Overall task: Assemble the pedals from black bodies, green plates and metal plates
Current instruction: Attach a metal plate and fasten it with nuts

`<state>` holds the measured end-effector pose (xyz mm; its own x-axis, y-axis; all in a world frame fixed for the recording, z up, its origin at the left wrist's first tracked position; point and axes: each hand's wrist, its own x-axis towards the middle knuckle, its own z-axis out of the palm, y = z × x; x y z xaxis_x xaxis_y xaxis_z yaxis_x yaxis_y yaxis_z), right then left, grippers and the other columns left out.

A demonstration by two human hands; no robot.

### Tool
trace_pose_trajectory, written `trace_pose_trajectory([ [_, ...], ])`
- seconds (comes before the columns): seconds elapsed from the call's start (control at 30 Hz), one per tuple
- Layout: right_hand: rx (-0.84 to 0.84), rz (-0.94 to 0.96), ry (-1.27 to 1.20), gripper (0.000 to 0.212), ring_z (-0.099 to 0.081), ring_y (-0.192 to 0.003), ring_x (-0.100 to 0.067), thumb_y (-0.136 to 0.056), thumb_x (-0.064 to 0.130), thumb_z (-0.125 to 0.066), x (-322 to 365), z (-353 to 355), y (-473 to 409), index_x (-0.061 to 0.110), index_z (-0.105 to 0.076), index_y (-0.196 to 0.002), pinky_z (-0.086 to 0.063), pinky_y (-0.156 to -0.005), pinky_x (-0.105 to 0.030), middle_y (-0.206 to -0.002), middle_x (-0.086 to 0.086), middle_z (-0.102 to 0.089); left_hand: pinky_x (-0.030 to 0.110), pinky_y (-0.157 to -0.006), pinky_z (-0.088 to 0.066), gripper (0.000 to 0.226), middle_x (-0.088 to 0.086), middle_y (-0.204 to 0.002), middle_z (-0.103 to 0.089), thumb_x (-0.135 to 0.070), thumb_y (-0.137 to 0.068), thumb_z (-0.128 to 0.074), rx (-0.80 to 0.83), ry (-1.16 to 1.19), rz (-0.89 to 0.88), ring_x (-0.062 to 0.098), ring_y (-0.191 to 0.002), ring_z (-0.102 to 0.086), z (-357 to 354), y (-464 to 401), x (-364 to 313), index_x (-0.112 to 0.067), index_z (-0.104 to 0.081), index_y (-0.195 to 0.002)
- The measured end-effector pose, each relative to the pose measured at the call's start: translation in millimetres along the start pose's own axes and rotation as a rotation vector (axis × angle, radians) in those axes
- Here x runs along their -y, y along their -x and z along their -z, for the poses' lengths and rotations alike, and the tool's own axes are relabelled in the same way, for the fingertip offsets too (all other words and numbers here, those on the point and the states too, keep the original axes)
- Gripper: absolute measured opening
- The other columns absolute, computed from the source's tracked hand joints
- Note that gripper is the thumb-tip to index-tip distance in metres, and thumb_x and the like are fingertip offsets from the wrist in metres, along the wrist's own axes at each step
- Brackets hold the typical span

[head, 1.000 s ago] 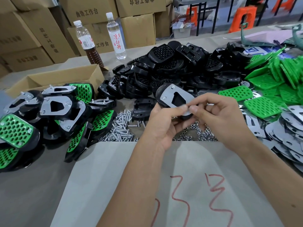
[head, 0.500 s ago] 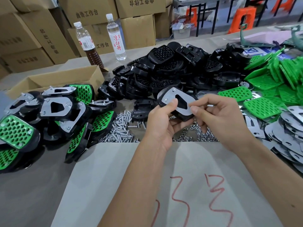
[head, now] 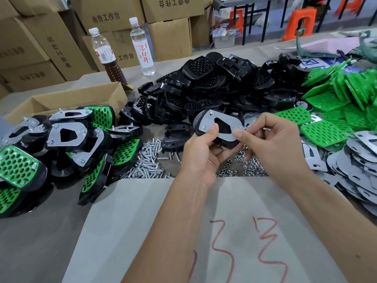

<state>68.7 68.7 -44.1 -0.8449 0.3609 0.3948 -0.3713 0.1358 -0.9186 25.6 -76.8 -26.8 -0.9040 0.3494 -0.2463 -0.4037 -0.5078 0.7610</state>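
Open passage — the grey sheet (head: 126,231) on the desk's near side. Finished pedals (head: 61,144) block the left, metal plates (head: 359,166) the right — screws (head: 144,162) and black bodies (head: 204,88) beyond.

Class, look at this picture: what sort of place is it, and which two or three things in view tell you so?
Probably a small factory or workshop assembly bench. Parts lie in bulk heaps: black pedal bodies, green plates and loose screws. Stacked cardboard cartons line the back, and finished pedals pile up at the left.
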Motion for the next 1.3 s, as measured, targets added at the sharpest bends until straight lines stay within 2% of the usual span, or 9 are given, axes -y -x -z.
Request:
trace_pose_trajectory([
  [0.1,0.096,-0.008,-0.071,0.016,-0.062,-0.058,-0.021,-0.091,0.009,-0.077,3,0,2,0.019,-0.078,-0.103,-0.056,-0.048,-0.031,-0.075,-0.010,-0.057,0.039,-0.068,-0.065,0.028,0.021,-0.105,-0.078,-0.009,-0.105,-0.058,-0.005,-0.005,-0.009,0.030,-0.085,-0.079,0,0,-1,0.006,-0.064,-0.127],
  [0.23,0.024,-0.036,0.016,0.014,-0.060,-0.056,-0.029,-0.090,0.005,-0.079,1,-2,1,0.018,-0.081,-0.087,-0.050,-0.043,-0.028,-0.077,-0.020,-0.066,0.042,-0.072,-0.066,0.027,0.024,-0.112,-0.076,-0.010,-0.105,-0.058,-0.031,-0.058,-0.030,0.031,-0.087,-0.078,-1,0,2,0.004,-0.065,-0.128],
  [0.33,-0.097,-0.024,0.103,0.014,-0.047,-0.043,-0.014,-0.083,0.012,-0.087,-1,-2,2,0.016,-0.075,-0.075,-0.039,-0.041,-0.023,-0.055,-0.008,-0.057,0.047,-0.077,-0.066,0.017,0.021,-0.108,-0.078,-0.009,-0.104,-0.061,-0.044,-0.106,-0.078,0.035,-0.091,-0.078,-4,0,6,-0.002,-0.069,-0.118],
  [0.4,-0.088,0.097,0.226,0.016,-0.051,-0.046,-0.005,-0.084,0.011,-0.085,2,-2,2,0.013,-0.071,-0.076,-0.040,-0.048,-0.014,-0.057,-0.005,-0.058,0.047,-0.077,-0.066,0.015,0.020,-0.104,-0.079,-0.010,-0.103,-0.063,-0.061,-0.137,-0.103,0.036,-0.090,-0.078,-5,0,7,-0.004,-0.070,-0.115],
  [0.57,0.135,0.355,0.791,0.011,-0.052,-0.075,-0.023,-0.097,0.016,-0.066,7,1,-4,0.014,-0.058,-0.090,-0.047,-0.068,-0.047,-0.086,0.001,-0.053,0.038,-0.066,-0.064,0.012,0.019,-0.099,-0.079,-0.010,-0.102,-0.065,-0.104,-0.215,-0.173,0.033,-0.085,-0.078,-3,3,5,-0.007,-0.072,-0.111],
  [0.77,0.054,0.335,0.979,0.035,-0.044,-0.063,-0.029,-0.106,0.032,-0.051,11,-12,1,0.017,-0.041,-0.076,-0.034,-0.053,-0.039,-0.072,0.001,-0.048,0.038,-0.064,-0.064,0.006,0.016,-0.096,-0.079,-0.010,-0.099,-0.069,-0.168,-0.318,-0.255,0.035,-0.088,-0.078,-7,5,7,-0.009,-0.073,-0.102],
  [0.93,0.262,0.227,1.046,0.028,-0.053,-0.075,-0.035,-0.107,0.029,-0.034,12,-12,7,0.015,-0.048,-0.088,-0.045,-0.066,-0.050,-0.082,-0.001,-0.055,0.057,-0.092,-0.060,0.007,0.013,-0.100,-0.079,-0.017,-0.095,-0.072,-0.283,-0.387,-0.280,0.039,-0.099,-0.075,-4,2,8,-0.013,-0.074,-0.100],
  [1.07,0.124,0.187,1.126,0.040,-0.045,-0.063,-0.037,-0.107,0.035,-0.036,12,-18,7,0.015,-0.040,-0.072,-0.035,-0.056,-0.044,-0.061,0.002,-0.041,0.058,-0.092,-0.059,0.018,0.012,-0.097,-0.079,-0.028,-0.084,-0.073,-0.294,-0.419,-0.274,0.039,-0.098,-0.075,-8,5,8,-0.014,-0.074,-0.096],
  [1.3,0.267,0.235,1.128,0.017,-0.046,-0.064,-0.035,-0.106,0.026,-0.031,13,-21,9,0.021,-0.029,-0.089,-0.042,-0.058,-0.047,-0.073,0.004,-0.040,0.058,-0.088,-0.060,0.017,0.009,-0.092,-0.079,-0.028,-0.082,-0.072,-0.321,-0.470,-0.297,0.037,-0.094,-0.075,-8,7,7,-0.015,-0.075,-0.093],
])
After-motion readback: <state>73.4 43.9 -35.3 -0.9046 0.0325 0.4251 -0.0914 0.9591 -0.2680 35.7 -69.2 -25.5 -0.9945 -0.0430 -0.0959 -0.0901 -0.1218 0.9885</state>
